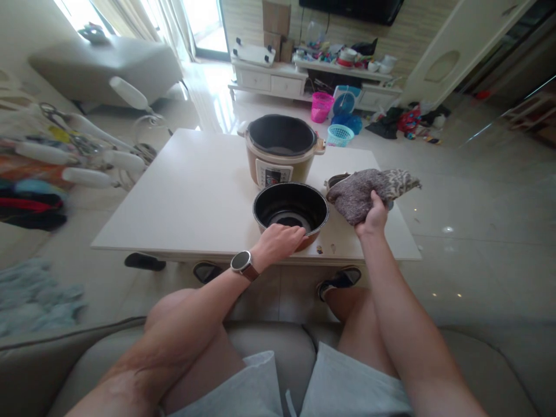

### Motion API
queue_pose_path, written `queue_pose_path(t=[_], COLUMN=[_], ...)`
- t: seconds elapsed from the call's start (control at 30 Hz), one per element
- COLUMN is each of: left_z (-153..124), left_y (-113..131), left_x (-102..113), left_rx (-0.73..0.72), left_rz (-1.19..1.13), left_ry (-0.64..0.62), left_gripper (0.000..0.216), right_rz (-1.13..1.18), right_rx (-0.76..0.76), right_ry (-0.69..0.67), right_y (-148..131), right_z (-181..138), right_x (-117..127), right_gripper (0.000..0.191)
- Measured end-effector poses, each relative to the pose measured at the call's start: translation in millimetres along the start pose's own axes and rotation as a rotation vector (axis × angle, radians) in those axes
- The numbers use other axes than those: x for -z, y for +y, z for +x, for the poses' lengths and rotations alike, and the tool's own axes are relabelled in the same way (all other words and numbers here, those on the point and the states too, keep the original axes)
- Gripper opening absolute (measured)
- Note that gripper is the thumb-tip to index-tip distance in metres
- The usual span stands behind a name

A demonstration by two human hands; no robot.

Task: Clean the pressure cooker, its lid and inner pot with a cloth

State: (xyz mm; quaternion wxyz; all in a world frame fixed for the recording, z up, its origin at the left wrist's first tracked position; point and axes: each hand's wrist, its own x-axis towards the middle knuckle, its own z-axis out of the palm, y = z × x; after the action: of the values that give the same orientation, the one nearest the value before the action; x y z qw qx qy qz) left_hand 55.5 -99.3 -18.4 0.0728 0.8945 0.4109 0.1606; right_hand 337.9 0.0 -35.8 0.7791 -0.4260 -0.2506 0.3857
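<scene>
A black inner pot (290,207) with a copper-coloured outside stands near the front edge of the white low table (195,197). My left hand (278,243), a watch on its wrist, grips the pot's near rim. My right hand (372,219) holds up a grey-brown patterned cloth (369,190) just right of the pot. Behind the pot sits a beige electric cooker (280,149), open and with a dark inside. A dark lid (336,180) lies partly hidden under the cloth.
I sit on a grey sofa (269,347), knees against the table. A drying rack with clothes (65,156) stands left. A pink basket (322,106), a blue basket (339,135) and clutter lie on the floor by the white TV cabinet (304,81).
</scene>
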Motion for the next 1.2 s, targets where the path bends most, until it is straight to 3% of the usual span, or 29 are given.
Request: queue_pose_path(t=[0.13,0.27,0.5,0.77,0.87,0.97,1.2], left_z=[3.8,3.6,3.6,4.7,7.4,11.5,16.8], left_y=[-5.8,-23.0,-59.0,-70.5,-71.9,-72.9,-70.3], left_x=[9.2,18.4,29.0,41.5,43.3,44.4,46.5], left_rx=[0.111,0.235,0.426,0.475,0.454,0.44,0.477], left_rz=[-0.021,-0.048,-0.181,-0.289,-0.301,-0.305,-0.295], left_ry=[0.171,0.317,0.527,0.473,0.444,0.429,0.413], left_gripper=[0.041,0.042,0.04,0.04,0.039,0.043,0.045], right_rz=[-0.108,-0.323,-0.725,-0.852,-0.922,-0.962,-0.886], right_rx=[0.093,0.163,0.312,0.739,0.772,0.689,0.241], right_ry=[0.08,0.023,-0.515,-0.908,-0.902,-0.83,-0.557], right_y=[-0.4,-0.5,3.2,-4.5,-9.4,-4.2,22.9], right_z=[-7.6,-25.0,-80.1,-112.0,-110.8,-102.1,-83.0], right_x=[-7.8,-15.5,-37.5,-58.7,-62.7,-63.1,-53.2], right_gripper=[0.035,0.034,0.021,0.046,0.055,0.058,0.044])
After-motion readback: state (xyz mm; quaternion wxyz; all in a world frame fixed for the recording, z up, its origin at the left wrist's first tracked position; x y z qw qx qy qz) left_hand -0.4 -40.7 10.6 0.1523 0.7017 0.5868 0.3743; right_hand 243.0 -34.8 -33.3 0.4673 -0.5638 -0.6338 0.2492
